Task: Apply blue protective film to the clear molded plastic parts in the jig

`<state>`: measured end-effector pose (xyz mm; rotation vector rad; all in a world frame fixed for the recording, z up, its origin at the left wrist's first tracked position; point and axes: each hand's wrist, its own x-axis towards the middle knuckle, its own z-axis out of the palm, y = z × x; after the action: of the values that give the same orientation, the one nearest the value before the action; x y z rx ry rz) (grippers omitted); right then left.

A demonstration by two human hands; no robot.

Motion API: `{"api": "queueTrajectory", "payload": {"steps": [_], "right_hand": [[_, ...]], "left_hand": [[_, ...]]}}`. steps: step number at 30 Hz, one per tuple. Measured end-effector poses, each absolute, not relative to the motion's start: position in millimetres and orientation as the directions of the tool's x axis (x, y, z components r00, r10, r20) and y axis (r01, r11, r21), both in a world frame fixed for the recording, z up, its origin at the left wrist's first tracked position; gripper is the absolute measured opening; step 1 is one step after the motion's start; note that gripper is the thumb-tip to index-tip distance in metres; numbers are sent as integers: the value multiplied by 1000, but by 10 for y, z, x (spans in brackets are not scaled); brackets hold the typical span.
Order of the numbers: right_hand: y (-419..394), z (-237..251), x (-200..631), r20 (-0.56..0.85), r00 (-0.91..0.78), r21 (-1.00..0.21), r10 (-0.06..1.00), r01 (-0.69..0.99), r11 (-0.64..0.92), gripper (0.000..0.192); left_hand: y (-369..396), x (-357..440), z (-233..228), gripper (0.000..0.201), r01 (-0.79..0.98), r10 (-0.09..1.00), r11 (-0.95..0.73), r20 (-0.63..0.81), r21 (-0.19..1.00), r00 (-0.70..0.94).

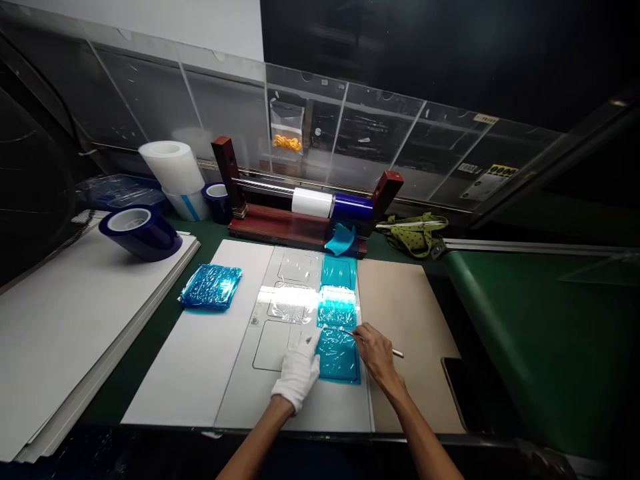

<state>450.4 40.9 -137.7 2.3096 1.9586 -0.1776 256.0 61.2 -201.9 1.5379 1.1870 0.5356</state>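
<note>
My left hand (297,373), in a white glove, lies with its fingers stretched out on a pale sheet (240,393) marked with dark rounded outlines. Its fingertips touch the left edge of a square of blue film (339,353). In my bare right hand (376,350) is a slim metal tool (397,353), closed between the fingers; its thin tip points left over the film's top edge. Whether it is a blade or tweezers cannot be made out. Further up run more pieces of blue film (338,271), with clear film (291,303) beside them.
A stack of blue film pieces (212,287) lies left. Behind stands a wooden roll holder (285,227) with white and blue rolls. Large white sheets (75,313) carry a blue film roll (160,240). A phone (463,393) rests right; a green patterned pouch (415,232) lies behind.
</note>
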Motion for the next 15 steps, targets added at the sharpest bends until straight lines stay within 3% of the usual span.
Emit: {"api": "queueTrajectory", "payload": {"steps": [6, 10, 15], "right_hand": [[1026, -1617, 4249, -263, -43, 19, 964, 999, 50, 25], [1151, -1665, 4169, -320, -120, 10, 940, 991, 130, 23], [1070, -1540, 4515, -373, -70, 39, 925, 995, 91, 27]], "left_hand": [[671, 2782, -2109, 53, 727, 877, -101, -284, 679, 387], [658, 2802, -2052, 52, 796, 876, -130, -308, 591, 372], [642, 2819, -2037, 51, 827, 867, -138, -337, 545, 367]]}}
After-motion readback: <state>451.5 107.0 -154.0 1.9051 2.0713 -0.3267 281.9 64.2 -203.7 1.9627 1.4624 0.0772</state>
